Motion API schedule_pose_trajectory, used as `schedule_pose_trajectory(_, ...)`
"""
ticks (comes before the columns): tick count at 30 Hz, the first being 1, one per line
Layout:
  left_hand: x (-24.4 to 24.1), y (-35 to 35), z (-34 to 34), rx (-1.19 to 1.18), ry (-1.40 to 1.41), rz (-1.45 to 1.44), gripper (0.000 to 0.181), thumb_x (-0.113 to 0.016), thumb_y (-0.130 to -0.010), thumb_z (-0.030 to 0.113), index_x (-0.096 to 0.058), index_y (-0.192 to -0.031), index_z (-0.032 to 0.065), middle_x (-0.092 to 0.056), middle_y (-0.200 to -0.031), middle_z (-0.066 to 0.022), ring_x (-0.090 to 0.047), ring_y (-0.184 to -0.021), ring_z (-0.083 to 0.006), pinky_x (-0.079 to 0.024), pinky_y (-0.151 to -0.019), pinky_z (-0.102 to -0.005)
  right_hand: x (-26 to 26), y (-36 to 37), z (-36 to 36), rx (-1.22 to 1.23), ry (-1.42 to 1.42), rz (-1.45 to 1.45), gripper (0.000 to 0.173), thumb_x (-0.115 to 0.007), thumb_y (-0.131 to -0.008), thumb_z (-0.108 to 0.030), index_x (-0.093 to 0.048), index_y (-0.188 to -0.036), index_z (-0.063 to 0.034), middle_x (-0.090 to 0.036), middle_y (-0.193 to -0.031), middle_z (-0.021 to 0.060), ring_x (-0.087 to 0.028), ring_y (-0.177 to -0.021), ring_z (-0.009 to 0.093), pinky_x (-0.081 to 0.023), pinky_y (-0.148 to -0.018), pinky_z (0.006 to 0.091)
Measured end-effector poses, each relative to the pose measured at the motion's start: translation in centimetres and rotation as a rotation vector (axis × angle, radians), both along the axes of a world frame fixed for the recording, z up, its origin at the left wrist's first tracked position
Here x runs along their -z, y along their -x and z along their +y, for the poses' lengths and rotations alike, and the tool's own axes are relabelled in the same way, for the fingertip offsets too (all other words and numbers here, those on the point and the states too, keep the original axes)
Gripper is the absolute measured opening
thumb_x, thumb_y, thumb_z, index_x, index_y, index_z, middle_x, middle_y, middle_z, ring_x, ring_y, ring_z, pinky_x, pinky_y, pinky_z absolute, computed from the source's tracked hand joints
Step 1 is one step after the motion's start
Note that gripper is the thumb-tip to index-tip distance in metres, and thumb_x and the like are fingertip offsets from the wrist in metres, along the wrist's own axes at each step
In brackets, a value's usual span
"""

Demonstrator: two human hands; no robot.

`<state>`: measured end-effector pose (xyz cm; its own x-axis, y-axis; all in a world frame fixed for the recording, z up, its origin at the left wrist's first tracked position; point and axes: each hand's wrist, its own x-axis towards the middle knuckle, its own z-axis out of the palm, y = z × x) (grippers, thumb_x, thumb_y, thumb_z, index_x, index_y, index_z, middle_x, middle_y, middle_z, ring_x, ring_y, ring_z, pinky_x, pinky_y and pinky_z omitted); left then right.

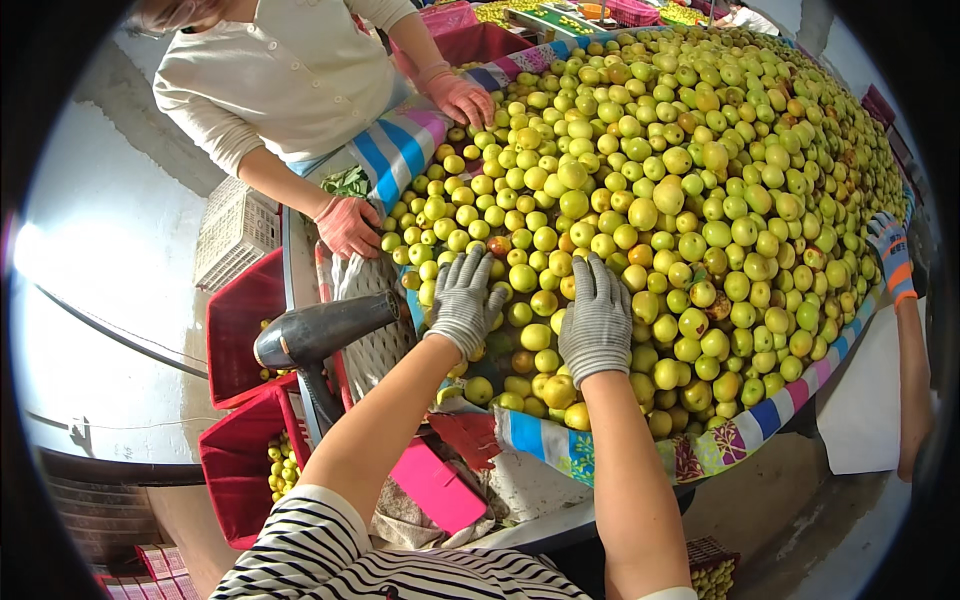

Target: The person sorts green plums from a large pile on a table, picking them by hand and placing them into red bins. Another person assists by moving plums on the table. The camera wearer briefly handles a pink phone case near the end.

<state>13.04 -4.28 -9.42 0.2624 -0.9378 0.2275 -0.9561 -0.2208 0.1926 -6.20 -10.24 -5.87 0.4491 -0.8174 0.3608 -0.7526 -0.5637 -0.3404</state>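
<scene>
A large heap of green-yellow jujubes [720, 217], some with brown patches, lies on a table lined with patterned cloth [551, 442]. My left hand [465, 300], in a grey knitted glove, rests palm down on the fruit at the near left edge of the heap. To its right, my right hand [598, 319], gloved alike, lies flat over more jujubes with its fingers pointing away from me. Neither hand is closed around a fruit, though the palms are hidden. Loose jujubes [536, 337] sit between the two hands.
A black hair dryer [322, 330] lies left of my forearm, beside white netting [367, 300]. Red-lined crates [244, 465] stand lower left. A pink case [439, 487] lies below the table edge. Across stands a co-worker with pink gloves [349, 225]; another person's gloved hand [891, 244] touches the heap's right side.
</scene>
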Motion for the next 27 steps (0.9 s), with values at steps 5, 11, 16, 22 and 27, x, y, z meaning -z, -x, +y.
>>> schedule_pose_trajectory(5, 0.2, -2.0, 2.3, 0.064, 0.109, 0.051, 0.049, -0.051, -0.088, 0.022, -0.045, -0.135, 0.0064, -0.041, -0.141, -0.0183, -0.039, -0.129, -0.0364, -0.027, -0.11, -0.0473, 0.0, 0.1, -0.1, -0.007, -0.022, 0.004, 0.052, -0.057, -0.08, -0.011, -0.046, -0.13, -0.0063, -0.046, -0.134, 0.0139, -0.045, -0.123, 0.031, -0.032, -0.108, 0.0438)
schedule_pose_trajectory(11, 1.9, -4.7, 7.9, -0.153, 0.054, 0.3, 0.061, -0.048, -0.088, 0.026, -0.029, -0.143, 0.0074, -0.039, -0.141, -0.0211, -0.047, -0.121, -0.0397, -0.038, -0.101, -0.0454, -0.7, -0.2, -0.1, -0.038, -0.062, -0.132, 0.045, -0.053, -0.082, -0.01, -0.049, -0.127, -0.006, -0.052, -0.127, 0.0173, -0.05, -0.117, 0.033, -0.035, -0.104, 0.0444)
schedule_pose_trajectory(16, -1.2, -3.5, 11.8, -0.15, -0.081, 0.362, 0.054, -0.052, -0.089, 0.024, -0.038, -0.137, 0.0027, -0.049, -0.129, -0.0266, -0.051, -0.114, -0.0417, -0.043, -0.096, -0.042, -0.8, 0.2, -0.7, -0.09, -0.122, -0.422, 0.039, -0.048, -0.082, -0.006, -0.052, -0.121, -0.0031, -0.057, -0.118, 0.0203, -0.055, -0.108, 0.037, -0.043, -0.096, 0.044)
schedule_pose_trajectory(22, -6.7, 6.8, 9.2, 0.28, 0.003, 0.689, 0.049, -0.069, -0.077, 0.011, -0.053, -0.123, 0.0024, -0.058, -0.112, -0.0202, -0.06, -0.099, -0.0347, -0.05, -0.086, -0.0376, -0.5, 0.6, -0.9, -0.107, -0.076, -0.473, 0.039, -0.05, -0.082, -0.005, -0.054, -0.12, -0.0042, -0.058, -0.116, 0.0195, -0.055, -0.107, 0.036, -0.045, -0.094, 0.0432)
schedule_pose_trajectory(27, -5.5, 11.5, 6.2, 0.24, -0.305, 0.487, 0.051, -0.065, -0.079, 0.035, -0.051, -0.117, 0.0038, -0.055, -0.106, -0.0197, -0.059, -0.091, -0.0384, -0.049, -0.078, -0.0454, -0.8, 0.0, -0.5, -0.126, -0.115, -0.429, 0.039, -0.051, -0.082, -0.006, -0.054, -0.12, -0.0048, -0.059, -0.115, 0.0181, -0.055, -0.108, 0.035, -0.045, -0.093, 0.0433)
